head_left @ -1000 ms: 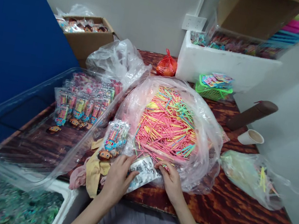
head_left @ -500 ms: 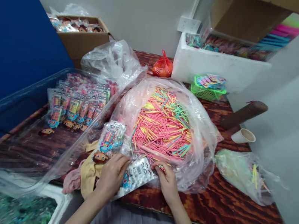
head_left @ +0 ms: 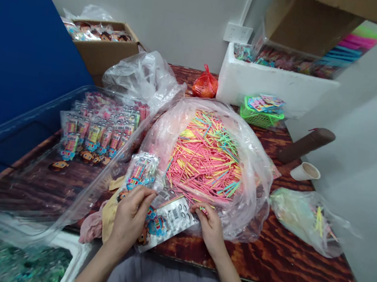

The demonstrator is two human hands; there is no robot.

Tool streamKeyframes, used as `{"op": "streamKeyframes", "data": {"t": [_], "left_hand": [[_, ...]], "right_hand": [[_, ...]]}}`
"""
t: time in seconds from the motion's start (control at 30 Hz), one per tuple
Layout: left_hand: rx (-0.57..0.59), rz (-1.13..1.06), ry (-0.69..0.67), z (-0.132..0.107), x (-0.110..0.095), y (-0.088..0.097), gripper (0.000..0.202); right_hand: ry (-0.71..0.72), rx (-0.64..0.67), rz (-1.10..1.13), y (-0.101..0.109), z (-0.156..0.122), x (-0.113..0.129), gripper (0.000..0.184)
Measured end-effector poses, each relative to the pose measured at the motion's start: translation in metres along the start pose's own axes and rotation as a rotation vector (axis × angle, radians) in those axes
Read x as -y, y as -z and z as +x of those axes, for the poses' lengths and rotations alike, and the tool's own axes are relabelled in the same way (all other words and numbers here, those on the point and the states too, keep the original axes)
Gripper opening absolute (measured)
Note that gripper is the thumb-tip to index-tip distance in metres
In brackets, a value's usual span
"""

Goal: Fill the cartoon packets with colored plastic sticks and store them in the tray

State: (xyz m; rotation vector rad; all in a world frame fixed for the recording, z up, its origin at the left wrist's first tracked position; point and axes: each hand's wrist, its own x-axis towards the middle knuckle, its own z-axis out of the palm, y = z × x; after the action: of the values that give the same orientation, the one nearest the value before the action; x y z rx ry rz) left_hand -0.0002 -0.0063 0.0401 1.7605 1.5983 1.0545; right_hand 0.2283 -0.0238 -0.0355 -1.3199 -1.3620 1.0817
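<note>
A silver printed pouch [head_left: 173, 220] lies aslant at the near edge of the table, between both hands. My left hand [head_left: 131, 213] is closed in a pinch over the pouch's left side; whether anything is between its fingertips is hidden. My right hand [head_left: 209, 229] is closed round a small bundle of coloured sticks [head_left: 203, 210], its fingertips at the pouch's right corner. More silver pouches [head_left: 141, 168] lie stacked just beyond my left hand. Behind the hands, a large clear bag [head_left: 257, 171] stands open, full of thin pink, yellow, green and blue sticks [head_left: 203, 157].
On the left a clear plastic tray [head_left: 94, 193] holds filled pouches [head_left: 93, 138]. A yellow cloth [head_left: 109, 216] lies by my left wrist. On the right are a paper cup [head_left: 305, 172], a brown flask [head_left: 305, 145] and a smaller bag of sticks [head_left: 305, 219]. A green basket [head_left: 258, 118] stands behind.
My left hand has shifted left and slightly up, uncovering more of the pouch's printed left part. My right hand stays in place with the sticks.
</note>
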Motion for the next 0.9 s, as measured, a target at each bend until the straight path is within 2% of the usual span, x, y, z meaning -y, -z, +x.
{"op": "streamKeyframes", "data": {"t": [0.13,0.3,0.43,0.53,0.7,0.9], "left_hand": [[-0.029,-0.106,0.177,0.003,0.003,0.0,0.027],[0.042,-0.318,0.337,0.006,0.008,-0.001,0.032],[0.079,-0.419,0.375,0.006,0.006,-0.002,0.033],[0.066,-0.453,0.374,0.004,0.008,-0.003,0.032],[0.008,-0.403,0.383,-0.001,0.017,-0.006,0.034],[0.027,-0.405,0.357,-0.003,0.016,-0.008,0.025]], "right_hand": [[-0.008,0.0,0.003,-0.001,0.0,0.0,0.017],[0.005,-0.001,0.0,-0.001,0.0,0.0,0.017],[0.007,-0.007,-0.006,-0.001,0.0,0.0,0.017],[0.012,-0.013,-0.005,-0.001,0.0,0.0,0.016],[0.012,-0.008,-0.016,-0.001,0.001,0.0,0.017],[0.009,-0.018,-0.002,-0.001,0.0,0.001,0.016]]}}
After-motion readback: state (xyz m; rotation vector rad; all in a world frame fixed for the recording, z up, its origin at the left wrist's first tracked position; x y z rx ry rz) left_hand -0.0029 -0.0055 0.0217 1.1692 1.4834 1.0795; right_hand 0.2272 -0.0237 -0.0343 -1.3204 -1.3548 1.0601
